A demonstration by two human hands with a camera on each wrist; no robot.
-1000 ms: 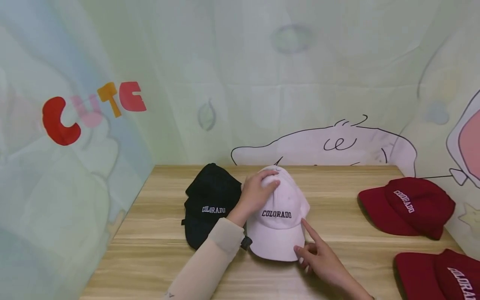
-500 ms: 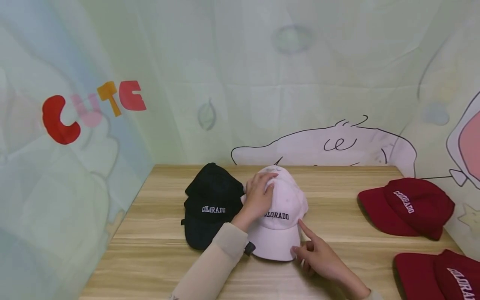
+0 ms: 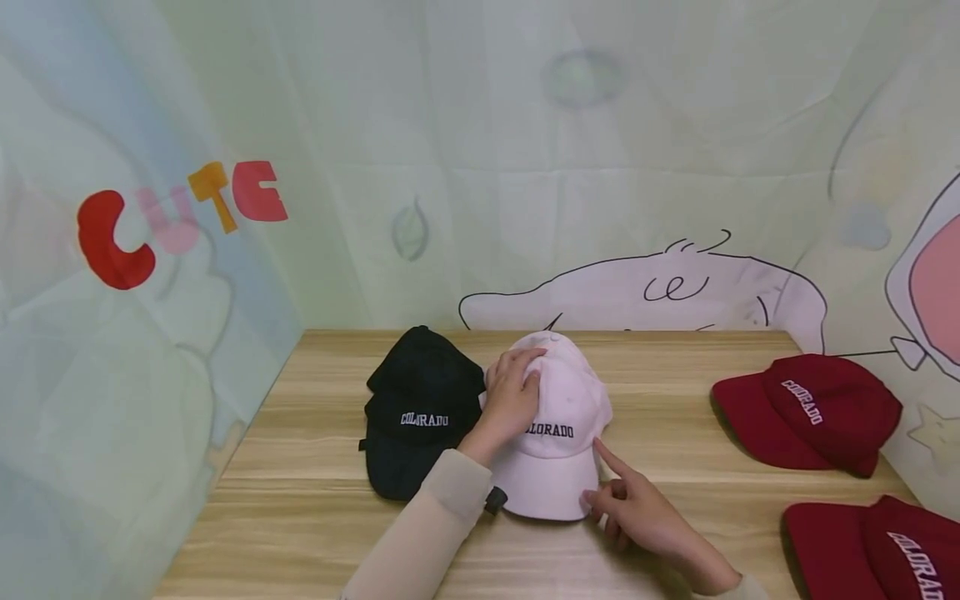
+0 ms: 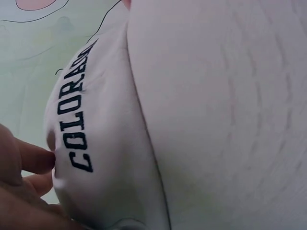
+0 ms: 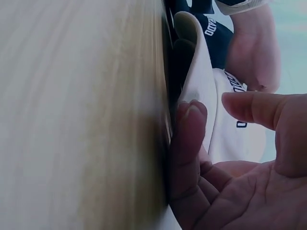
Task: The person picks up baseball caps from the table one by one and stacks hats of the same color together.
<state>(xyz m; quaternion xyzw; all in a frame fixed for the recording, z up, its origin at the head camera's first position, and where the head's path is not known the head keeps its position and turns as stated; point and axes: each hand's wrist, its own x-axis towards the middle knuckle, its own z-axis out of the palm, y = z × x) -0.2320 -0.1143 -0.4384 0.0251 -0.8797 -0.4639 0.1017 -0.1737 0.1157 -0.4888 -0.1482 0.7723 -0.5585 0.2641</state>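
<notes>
A white baseball cap [image 3: 562, 392] with dark COLORADO lettering lies on the wooden table [image 3: 667, 408], brim toward me. My left hand [image 3: 512, 404] holds its crown from the left, fingers over the top and thumb on the front, covering the first letter. In the left wrist view, fingertips [image 4: 41, 158] press into the crown fabric. My right hand [image 3: 637, 504] is at the brim's right corner, index fingertip against the cap's side. The right wrist view has the thumb above the brim [image 5: 197, 62] and curled fingers at its edge.
A black cap [image 3: 423, 417] with white lettering, brim forward, sits just left of the white one; another cap edge shows behind its crown. Two dark red caps [image 3: 810, 412] lie on the right, the nearer [image 3: 832, 550] cut off by the frame. A printed curtain [image 3: 525, 208] stands behind the table.
The white cap has slid slightly left toward the black cap, both hands moving with it. The left hand has shifted toward the crown's left side. In the last half second little has moved.
</notes>
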